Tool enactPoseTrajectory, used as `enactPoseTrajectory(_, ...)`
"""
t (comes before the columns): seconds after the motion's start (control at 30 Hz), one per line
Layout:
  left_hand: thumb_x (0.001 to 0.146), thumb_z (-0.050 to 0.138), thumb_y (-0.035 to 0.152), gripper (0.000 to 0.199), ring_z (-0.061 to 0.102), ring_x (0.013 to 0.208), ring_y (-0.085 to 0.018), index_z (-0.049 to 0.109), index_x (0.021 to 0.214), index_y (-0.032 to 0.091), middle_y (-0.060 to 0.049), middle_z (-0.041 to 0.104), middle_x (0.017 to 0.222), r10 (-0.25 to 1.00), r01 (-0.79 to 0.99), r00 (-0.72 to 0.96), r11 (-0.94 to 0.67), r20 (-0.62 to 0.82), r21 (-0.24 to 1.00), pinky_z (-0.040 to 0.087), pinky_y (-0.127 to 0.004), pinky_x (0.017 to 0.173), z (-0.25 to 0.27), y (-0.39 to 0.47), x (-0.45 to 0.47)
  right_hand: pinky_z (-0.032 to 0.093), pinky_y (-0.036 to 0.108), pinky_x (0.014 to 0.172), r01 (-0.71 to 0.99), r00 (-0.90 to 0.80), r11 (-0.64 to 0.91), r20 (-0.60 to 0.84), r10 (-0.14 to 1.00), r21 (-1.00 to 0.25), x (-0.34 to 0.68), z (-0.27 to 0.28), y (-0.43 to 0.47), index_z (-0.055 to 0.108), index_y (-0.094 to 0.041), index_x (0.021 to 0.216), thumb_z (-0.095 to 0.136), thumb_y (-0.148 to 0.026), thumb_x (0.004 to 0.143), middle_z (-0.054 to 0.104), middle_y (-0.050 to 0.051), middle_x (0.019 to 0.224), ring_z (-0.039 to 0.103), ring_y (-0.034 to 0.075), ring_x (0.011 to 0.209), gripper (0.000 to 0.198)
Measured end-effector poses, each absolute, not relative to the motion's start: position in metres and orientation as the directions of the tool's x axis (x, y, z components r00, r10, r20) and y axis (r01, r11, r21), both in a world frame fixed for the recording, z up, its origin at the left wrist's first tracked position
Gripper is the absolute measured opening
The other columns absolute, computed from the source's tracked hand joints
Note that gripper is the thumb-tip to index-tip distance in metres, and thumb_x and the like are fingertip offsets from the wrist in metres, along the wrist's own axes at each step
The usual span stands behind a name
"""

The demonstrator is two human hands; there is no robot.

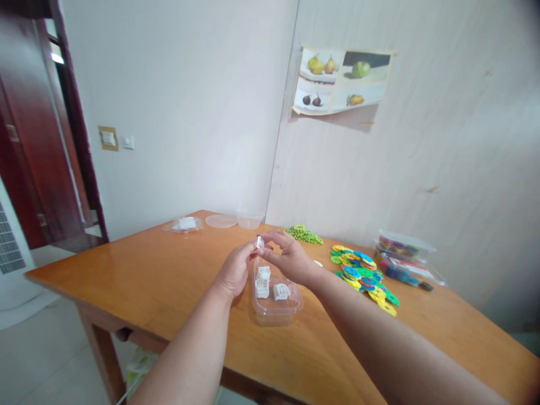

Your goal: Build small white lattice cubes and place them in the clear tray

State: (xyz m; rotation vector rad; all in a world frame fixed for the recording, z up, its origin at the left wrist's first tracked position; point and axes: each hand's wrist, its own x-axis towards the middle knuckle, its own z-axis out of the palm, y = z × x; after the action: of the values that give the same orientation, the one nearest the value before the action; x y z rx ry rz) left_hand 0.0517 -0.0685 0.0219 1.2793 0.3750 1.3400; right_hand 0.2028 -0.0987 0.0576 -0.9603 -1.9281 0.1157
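Over the far end of a clear plastic box (276, 319), my left hand (237, 269) and my right hand (291, 256) come together. Between their fingertips is a small white tile with dark marks (260, 242), its exact kind too small to tell. Both hands are closed in a pinch on it. Inside the box, white tiles form a stack (262, 283) on the left. A smaller pile of white tiles (280, 291) lies to the right of that stack. My right hand partly covers the box's far side.
Colourful plastic discs (363, 273) are heaped to the right, with green pieces (304, 234) behind. Filled clear containers (403, 259) sit at the far right. A clear tub (250, 218), a round lid (220, 221) and a clear lid with something white (185, 224) line the table's (169, 281) back.
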Motion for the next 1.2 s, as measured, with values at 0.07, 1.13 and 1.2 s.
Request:
enactPoseTrajectory(0.07, 0.077, 0.065, 0.033, 0.022, 0.062, 0.097, -0.021, 0.075, 0.088, 0.017, -0.007, 0.073, 0.097, 0.870, -0.540, 0.241, -0.248, 0.430, 0.804, 0.043, -0.031, 0.087, 0.022, -0.066, 0.051, 0.044, 0.037, 0.093, 0.582, -0.247, 0.691, 0.716, 0.653, -0.429, 0.201, 0.057, -0.098, 0.065, -0.027, 0.114, 0.066, -0.037, 0.084, 0.066, 0.004, 0.106, 0.059, 0.018, 0.103, 0.031)
enactPoseTrajectory(1.13, 0.072, 0.064, 0.049, 0.033, 0.061, 0.088, -0.023, 0.071, 0.073, 0.017, -0.005, 0.072, 0.081, 0.944, -0.083, 0.035, -0.325, 0.329, 0.942, 0.042, -0.029, 0.078, 0.019, -0.064, 0.056, 0.035, 0.044, 0.088, 0.901, -0.384, 0.385, -0.046, 0.922, 0.199, 0.217, 0.087, -0.135, 0.073, -0.034, 0.102, 0.074, -0.044, 0.068, 0.061, 0.009, 0.107, 0.051, 0.031, 0.107, 0.035)
enactPoseTrajectory(1.2, 0.072, 0.064, 0.050, 0.034, 0.061, 0.088, -0.023, 0.070, 0.073, 0.017, -0.005, 0.072, 0.080, 0.946, -0.068, 0.040, -0.318, 0.321, 0.946, 0.042, -0.029, 0.075, 0.018, -0.063, 0.056, 0.034, 0.046, 0.088, 0.897, -0.378, 0.379, -0.048, 0.925, 0.227, 0.215, 0.086, -0.135, 0.073, -0.034, 0.101, 0.074, -0.044, 0.067, 0.061, 0.009, 0.108, 0.051, 0.032, 0.106, 0.035)
